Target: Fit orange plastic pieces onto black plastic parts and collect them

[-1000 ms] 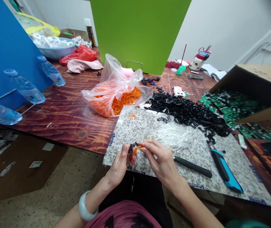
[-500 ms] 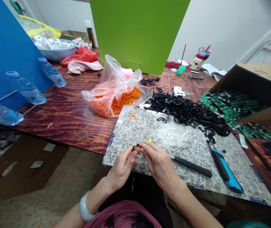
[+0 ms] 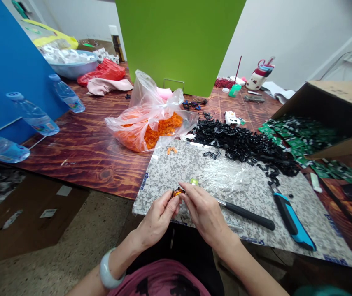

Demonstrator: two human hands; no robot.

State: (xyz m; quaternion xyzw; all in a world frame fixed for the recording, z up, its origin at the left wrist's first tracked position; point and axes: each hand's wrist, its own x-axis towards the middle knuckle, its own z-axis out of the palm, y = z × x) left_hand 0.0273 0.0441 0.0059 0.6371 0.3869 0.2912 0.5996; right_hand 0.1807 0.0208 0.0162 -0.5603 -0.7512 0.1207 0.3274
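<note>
Fingertips (image 3: pixel 172 200) of both hands close narrow on a small orange-and-black plastic part (image 3: pixel 177 192), the left hand (image 3: pixel 155 220) and right hand (image 3: pixel 205 213) holding it just above a speckled stone-pattern board (image 3: pixel 160 172). It looks light, stiff and slippery: its 2 ends seem the surest hold. A black-handled tool (image 3: pixel 246 215) lies just beside the right hand.
</note>
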